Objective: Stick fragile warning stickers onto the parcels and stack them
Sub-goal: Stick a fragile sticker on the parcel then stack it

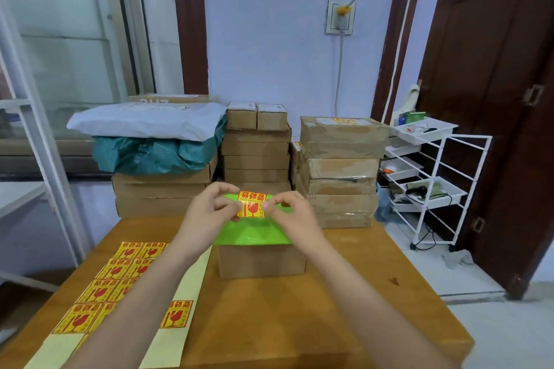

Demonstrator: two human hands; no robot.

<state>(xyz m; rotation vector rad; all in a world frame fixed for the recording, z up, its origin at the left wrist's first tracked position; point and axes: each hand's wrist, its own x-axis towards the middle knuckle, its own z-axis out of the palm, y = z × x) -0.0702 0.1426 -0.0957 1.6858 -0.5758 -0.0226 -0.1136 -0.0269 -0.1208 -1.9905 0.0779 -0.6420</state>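
Bench (pixel 344 308) bare on the near-right side; passage open there. Left side taken by sticker sheets (pixel 120 272). Centre blocked by a cardboard box (pixel 260 260) carrying a green parcel (pixel 254 232). Far edge walled by stacked cartons (pixel 338 171) and bagged parcels (pixel 150 135).
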